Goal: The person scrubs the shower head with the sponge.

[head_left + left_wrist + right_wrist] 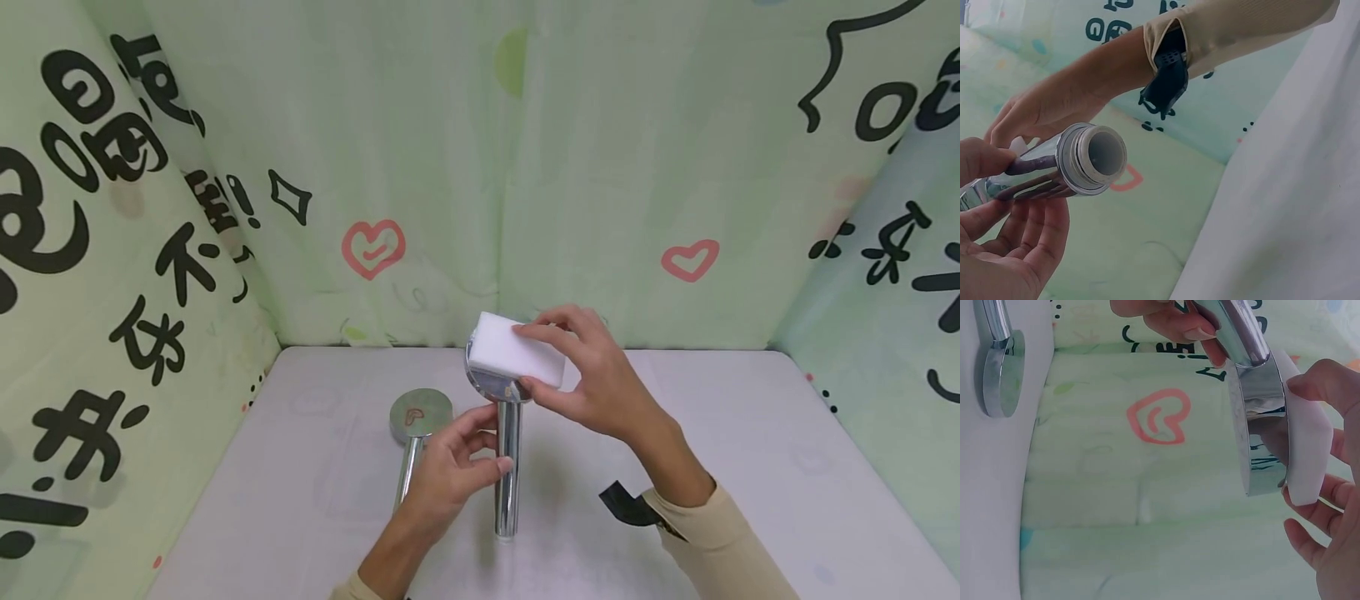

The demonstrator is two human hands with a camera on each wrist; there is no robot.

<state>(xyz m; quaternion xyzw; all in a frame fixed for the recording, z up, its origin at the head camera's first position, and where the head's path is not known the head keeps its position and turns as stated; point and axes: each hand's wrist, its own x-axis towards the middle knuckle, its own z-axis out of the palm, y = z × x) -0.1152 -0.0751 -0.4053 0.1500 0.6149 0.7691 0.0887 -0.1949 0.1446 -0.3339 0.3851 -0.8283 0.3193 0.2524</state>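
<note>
My left hand (450, 471) grips the handle of a chrome shower head (507, 492), which is upright with its round head at the top. In the left wrist view, the hollow threaded end (1088, 159) of the handle points toward the camera. A white block-shaped sponge (510, 350) is pinched between the thumb and fingers of my right hand (592, 375). The sponge (1310, 437) lies against one flat side of the round head (1266, 444) in the right wrist view. It hides much of that side in the head view.
A second chrome shower head (420, 414) lies on the white-covered table (322, 467), left of the hands. Green printed curtains (450, 167) stand behind the table and at both sides. From the right sleeve (697, 525) a dark strap-like piece (628, 505) sticks out.
</note>
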